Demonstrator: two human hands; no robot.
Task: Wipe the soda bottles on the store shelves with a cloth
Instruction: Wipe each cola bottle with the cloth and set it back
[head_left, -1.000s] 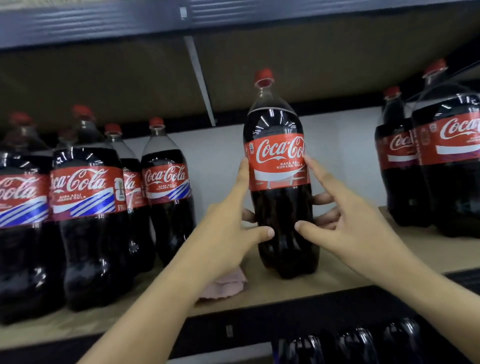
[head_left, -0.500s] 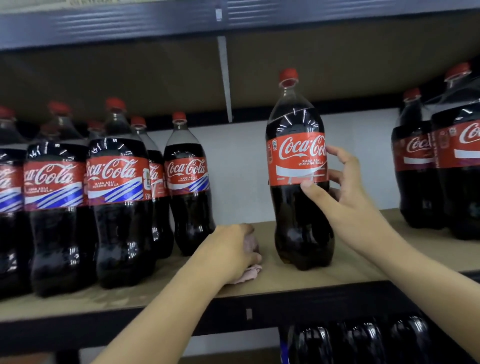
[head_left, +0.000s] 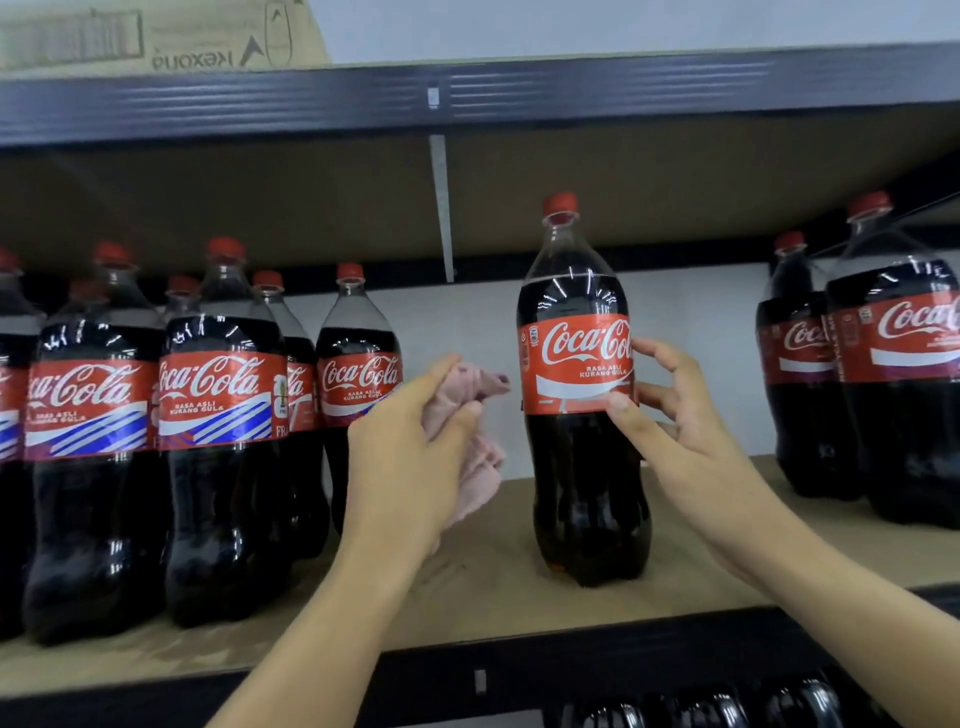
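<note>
One "Coca-Cola" bottle (head_left: 582, 395) in right hand (head_left: 670, 431); "RASA ASLI KURANG GULA".

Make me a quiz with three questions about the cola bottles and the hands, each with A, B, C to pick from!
1. Where is the pink cloth?
A. in the left hand
B. flat on the shelf
C. draped over a bottle cap

2. What colour are the bottle caps?
A. blue
B. red
C. white

3. What is the right hand doing?
A. hanging free
B. gripping the lone middle bottle at its label
C. twisting the cap

Answers:
1 A, the left hand's fingers are bunched round the cloth, raised off the shelf.
2 B, every cap in view is red.
3 B, thumb and fingers curl round the red label while the bottle stands upright on the shelf.
</note>
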